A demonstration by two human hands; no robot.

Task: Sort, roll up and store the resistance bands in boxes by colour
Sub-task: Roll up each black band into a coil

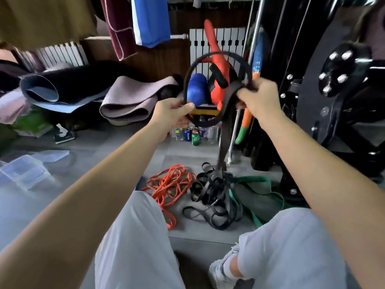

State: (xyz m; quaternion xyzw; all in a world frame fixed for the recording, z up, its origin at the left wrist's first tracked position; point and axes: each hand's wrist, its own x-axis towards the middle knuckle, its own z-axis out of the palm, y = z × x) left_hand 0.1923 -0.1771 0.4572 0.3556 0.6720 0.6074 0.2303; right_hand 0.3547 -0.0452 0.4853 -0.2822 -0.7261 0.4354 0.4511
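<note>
While coiling black band [218, 52] above the floor, pinched it in curled fingers [186, 106] of left hand [173, 113] and right hand [258, 97]; seemingly had yet to roll orange bands [168, 188], black pile [212, 197], green band [256, 180], or fill clear boxes [23, 172].

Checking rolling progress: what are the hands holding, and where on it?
Both hold one flat black rubber resistance band: left hand grips the loop's lower left, right hand pinches its right side.
</note>
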